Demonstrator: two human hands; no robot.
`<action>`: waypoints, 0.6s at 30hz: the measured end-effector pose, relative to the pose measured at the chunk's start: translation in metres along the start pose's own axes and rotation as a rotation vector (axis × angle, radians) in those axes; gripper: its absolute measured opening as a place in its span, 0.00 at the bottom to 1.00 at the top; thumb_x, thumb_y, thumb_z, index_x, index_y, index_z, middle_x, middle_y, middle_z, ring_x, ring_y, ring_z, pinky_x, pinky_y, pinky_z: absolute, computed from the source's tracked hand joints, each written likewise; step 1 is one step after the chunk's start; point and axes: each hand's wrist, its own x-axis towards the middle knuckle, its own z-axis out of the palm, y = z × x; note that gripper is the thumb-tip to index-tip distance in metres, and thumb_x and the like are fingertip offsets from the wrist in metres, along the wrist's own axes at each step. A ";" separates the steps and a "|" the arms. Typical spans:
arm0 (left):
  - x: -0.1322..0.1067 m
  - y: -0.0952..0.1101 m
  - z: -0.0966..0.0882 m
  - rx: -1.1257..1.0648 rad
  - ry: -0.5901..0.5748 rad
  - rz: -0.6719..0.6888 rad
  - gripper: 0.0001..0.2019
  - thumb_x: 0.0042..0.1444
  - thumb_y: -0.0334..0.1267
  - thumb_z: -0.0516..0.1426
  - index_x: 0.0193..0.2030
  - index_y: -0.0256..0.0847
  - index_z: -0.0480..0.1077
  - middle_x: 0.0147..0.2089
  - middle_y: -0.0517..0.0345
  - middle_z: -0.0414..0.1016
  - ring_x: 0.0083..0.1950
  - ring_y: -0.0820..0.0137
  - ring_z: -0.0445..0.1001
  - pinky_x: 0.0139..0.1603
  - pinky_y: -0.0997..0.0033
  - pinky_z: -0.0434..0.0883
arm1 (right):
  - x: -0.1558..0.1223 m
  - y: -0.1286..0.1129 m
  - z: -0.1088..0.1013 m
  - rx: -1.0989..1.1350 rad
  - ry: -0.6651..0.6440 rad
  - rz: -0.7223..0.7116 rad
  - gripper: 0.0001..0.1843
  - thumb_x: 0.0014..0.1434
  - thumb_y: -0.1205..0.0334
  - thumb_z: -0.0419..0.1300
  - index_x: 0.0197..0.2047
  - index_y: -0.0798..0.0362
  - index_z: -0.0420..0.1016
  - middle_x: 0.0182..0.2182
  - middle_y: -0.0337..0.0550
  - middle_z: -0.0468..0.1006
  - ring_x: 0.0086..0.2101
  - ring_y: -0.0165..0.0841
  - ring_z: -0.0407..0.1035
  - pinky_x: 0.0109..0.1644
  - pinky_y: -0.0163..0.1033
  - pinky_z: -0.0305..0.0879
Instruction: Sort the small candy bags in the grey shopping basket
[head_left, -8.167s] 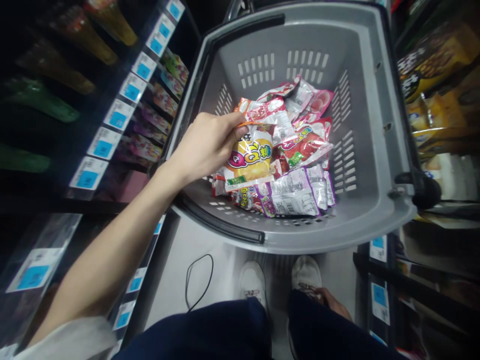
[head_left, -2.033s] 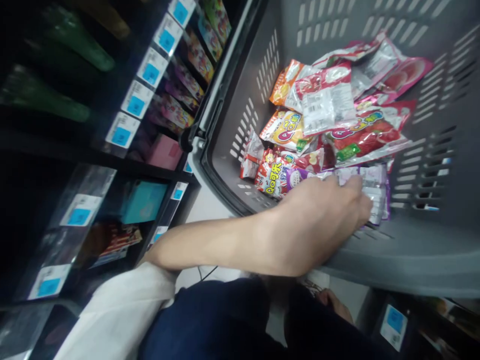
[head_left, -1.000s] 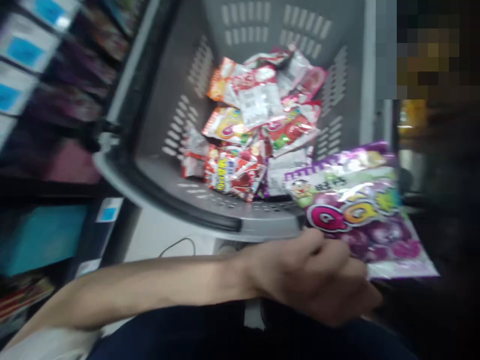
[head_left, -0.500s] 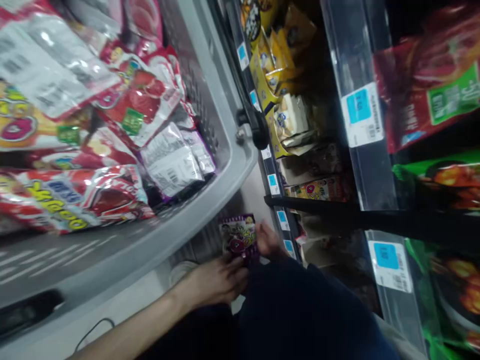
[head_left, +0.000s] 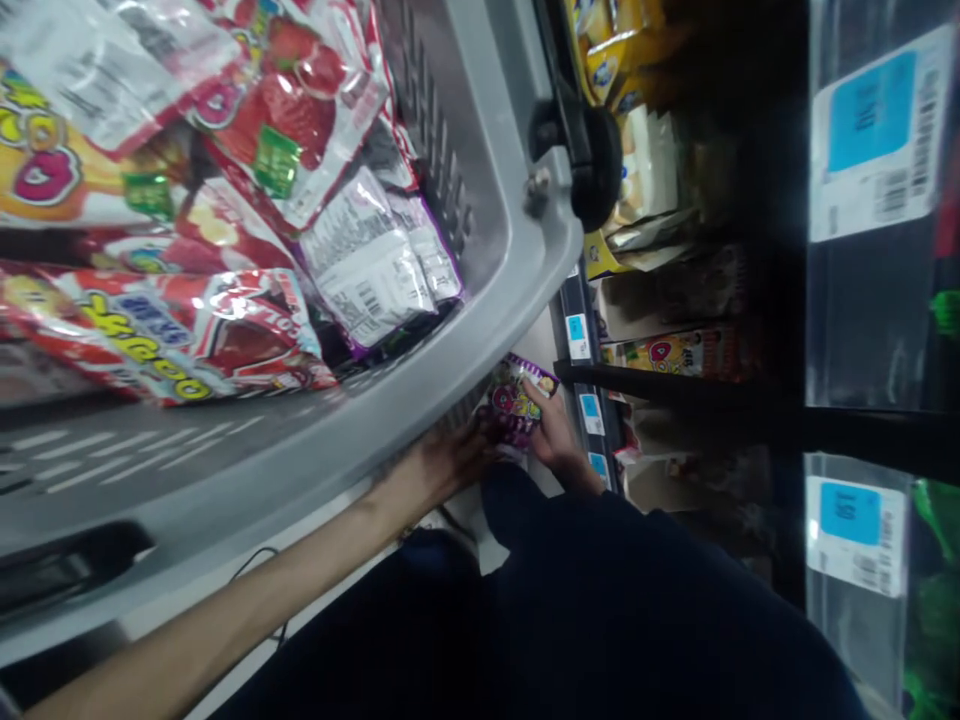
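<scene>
Just outside the one grey basket (head_left: pixel 450 365), the right hand (head_left: pixel 555 435) is gripping one purple packet (head_left: pixel 516 400); the left hand (head_left: pixel 454 455) is sitting at its other edge (whether grasping, I cannot tell). Inside the basket, one red cola bag (head_left: pixel 187 330) is lying.

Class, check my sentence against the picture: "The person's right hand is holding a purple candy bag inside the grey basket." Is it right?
Not quite: the purple candy bag is outside the grey basket, past its rim, as the head view shows. The right hand is indeed holding it.
</scene>
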 end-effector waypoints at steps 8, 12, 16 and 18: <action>0.004 0.006 0.005 0.072 0.024 0.011 0.18 0.67 0.25 0.54 0.61 0.41 0.69 0.53 0.51 0.77 0.51 0.64 0.76 0.38 0.67 0.70 | 0.016 -0.002 0.006 0.128 0.011 0.074 0.19 0.62 0.47 0.61 0.49 0.52 0.77 0.39 0.45 0.85 0.49 0.43 0.79 0.53 0.50 0.78; 0.008 0.007 0.012 0.105 0.087 0.002 0.18 0.67 0.24 0.55 0.61 0.40 0.70 0.56 0.49 0.76 0.59 0.59 0.74 0.48 0.62 0.72 | 0.015 0.022 0.014 0.158 0.012 0.137 0.14 0.62 0.52 0.63 0.44 0.54 0.77 0.34 0.44 0.85 0.45 0.41 0.80 0.51 0.47 0.78; 0.008 0.012 0.015 0.107 0.076 0.074 0.14 0.66 0.24 0.55 0.56 0.34 0.73 0.51 0.46 0.78 0.53 0.60 0.76 0.47 0.60 0.73 | 0.017 0.036 0.017 0.159 -0.077 0.187 0.17 0.58 0.50 0.68 0.42 0.54 0.76 0.34 0.45 0.84 0.45 0.42 0.80 0.52 0.48 0.78; 0.009 0.016 0.012 0.112 0.096 0.119 0.10 0.67 0.24 0.54 0.49 0.31 0.75 0.43 0.46 0.78 0.45 0.62 0.76 0.40 0.62 0.72 | 0.018 0.038 0.014 0.144 -0.093 0.167 0.18 0.57 0.49 0.70 0.42 0.53 0.76 0.34 0.44 0.84 0.45 0.43 0.80 0.52 0.48 0.78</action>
